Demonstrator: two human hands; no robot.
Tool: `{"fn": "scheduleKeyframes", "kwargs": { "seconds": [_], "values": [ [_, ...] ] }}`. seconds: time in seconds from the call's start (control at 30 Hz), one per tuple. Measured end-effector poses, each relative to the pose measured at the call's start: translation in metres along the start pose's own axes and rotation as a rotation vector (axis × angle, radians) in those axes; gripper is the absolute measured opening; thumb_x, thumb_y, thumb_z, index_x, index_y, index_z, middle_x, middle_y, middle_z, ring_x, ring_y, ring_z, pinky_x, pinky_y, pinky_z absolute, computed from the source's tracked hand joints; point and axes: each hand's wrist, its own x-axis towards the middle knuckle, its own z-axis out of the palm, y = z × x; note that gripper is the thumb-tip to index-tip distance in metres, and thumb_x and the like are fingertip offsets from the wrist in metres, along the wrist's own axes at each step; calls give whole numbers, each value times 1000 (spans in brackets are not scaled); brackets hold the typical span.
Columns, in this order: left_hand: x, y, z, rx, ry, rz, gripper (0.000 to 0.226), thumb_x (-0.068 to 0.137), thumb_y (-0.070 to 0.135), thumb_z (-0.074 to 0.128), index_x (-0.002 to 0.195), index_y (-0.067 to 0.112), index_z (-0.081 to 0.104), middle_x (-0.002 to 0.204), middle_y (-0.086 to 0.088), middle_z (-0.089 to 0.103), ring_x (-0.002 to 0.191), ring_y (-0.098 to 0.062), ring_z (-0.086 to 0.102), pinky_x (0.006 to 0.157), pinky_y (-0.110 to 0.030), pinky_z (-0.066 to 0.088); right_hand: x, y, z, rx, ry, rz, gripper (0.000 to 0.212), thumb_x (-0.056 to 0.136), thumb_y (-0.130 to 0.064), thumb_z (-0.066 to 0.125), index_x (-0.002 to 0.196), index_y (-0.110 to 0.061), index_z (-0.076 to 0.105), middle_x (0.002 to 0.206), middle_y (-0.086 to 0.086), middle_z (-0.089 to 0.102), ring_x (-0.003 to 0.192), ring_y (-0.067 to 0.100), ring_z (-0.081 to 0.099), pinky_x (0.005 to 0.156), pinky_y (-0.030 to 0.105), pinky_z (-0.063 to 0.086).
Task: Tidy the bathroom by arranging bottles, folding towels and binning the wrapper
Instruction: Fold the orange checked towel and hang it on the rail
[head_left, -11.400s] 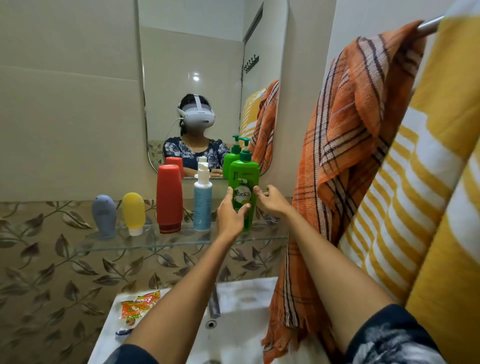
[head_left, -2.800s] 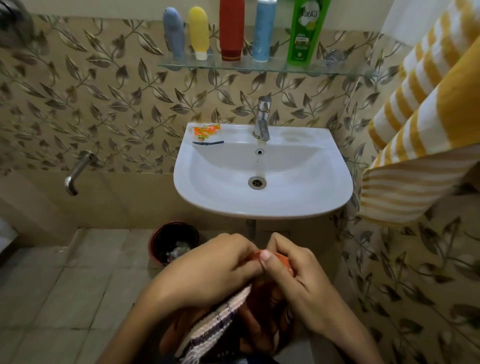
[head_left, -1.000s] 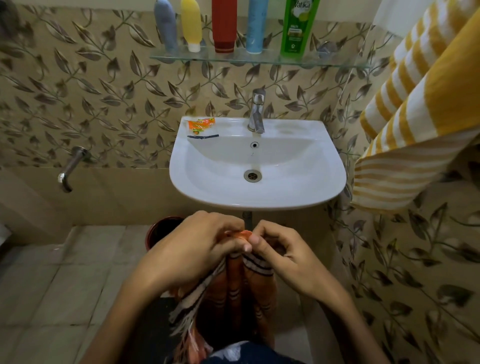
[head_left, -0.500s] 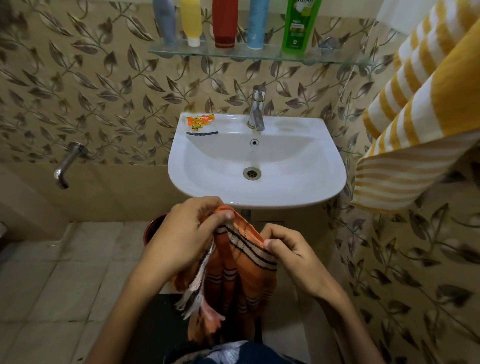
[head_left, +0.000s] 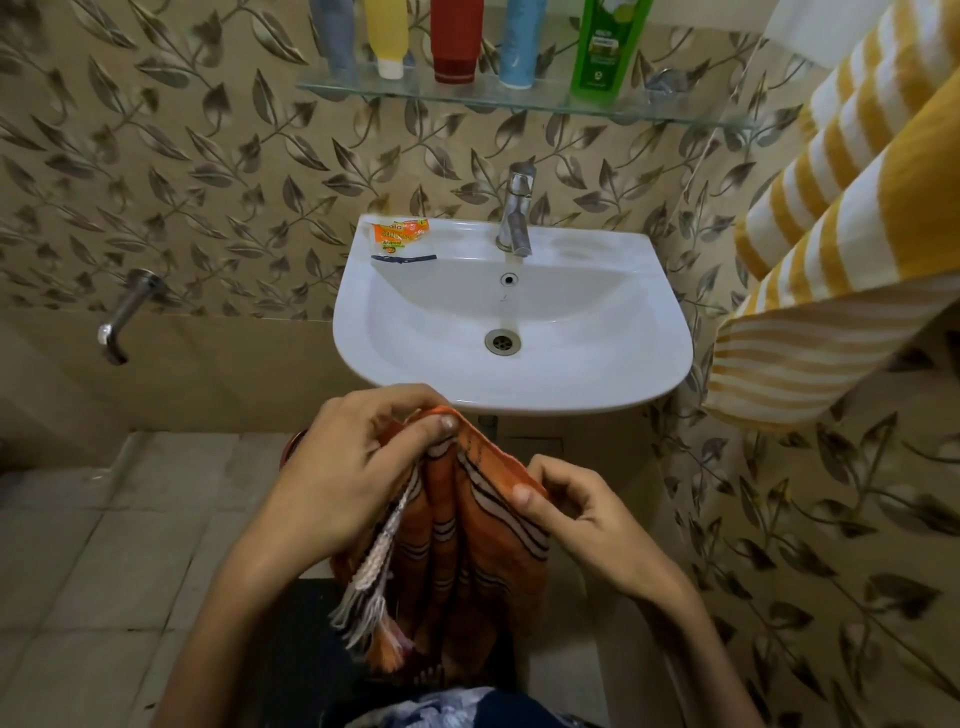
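Orange towel (head_left: 467, 561) in both hands

Along the top edge of the frame, the picture is cutting off the tops of the five bottles (head_left: 453, 39) standing on the glass shelf (head_left: 524, 101). The right edge is cropping the yellow striped towel (head_left: 852, 218). Near the frame's centre, the left hand (head_left: 353, 483) is hiding all but a reddish sliver of the bin (head_left: 294, 448). The print on the orange wrapper (head_left: 399, 236) is staying too small to read. The bottom edge is cutting off both forearms.
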Motion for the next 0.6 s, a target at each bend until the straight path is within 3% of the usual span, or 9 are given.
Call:
{"fn": "scheduleKeyframes", "kwargs": {
  "seconds": [0.17,0.23,0.3,0.37,0.43,0.5,0.6],
  "values": [
    [5,-11,1,16,180,-134,15,89,27,59,79,21,69,72,6,71,68,-4,65,62,-22,48,-4,20,2,-62,-14,92,24,95,-39,51,77,-25,58,72,-11,55,70,4,52,63,21,40],
    [6,-19,7,72,203,-248,9,89,23,58,94,27,65,85,11,69,80,-10,65,67,-23,46,-6,21,5,-94,16,85,27,91,-47,50,76,-26,60,70,-5,56,66,11,53,60,28,40],
    [5,-23,12,150,34,-305,41,87,26,60,124,39,49,109,14,58,97,-13,58,82,-29,44,-5,17,8,-77,38,53,32,90,-48,51,78,-20,62,69,7,58,64,21,56,58,34,42],
    [3,-21,19,149,-278,-251,65,84,33,64,134,54,29,126,28,39,116,-1,43,95,-21,36,-2,7,11,-41,39,3,33,90,-43,54,79,-13,63,71,14,59,66,19,56,59,34,42],
    [2,-16,29,161,-494,-165,55,83,38,63,129,55,37,123,38,34,121,13,31,100,-12,30,2,-2,13,-40,25,-35,25,91,-35,57,78,-15,65,72,6,62,70,10,58,62,26,43],
    [4,-14,32,159,-483,-143,22,84,42,60,106,39,62,103,27,58,103,3,51,94,-31,44,5,-10,11,-24,41,-48,15,91,-27,60,77,-24,66,71,-7,64,70,1,59,62,16,43],
    [6,-11,27,118,-381,-100,30,80,48,53,77,20,63,75,-1,66,75,-16,61,75,-49,47,5,-15,8,7,58,-43,14,88,-30,63,77,-22,67,68,-9,63,65,-1,58,59,14,43]
  ]
}}
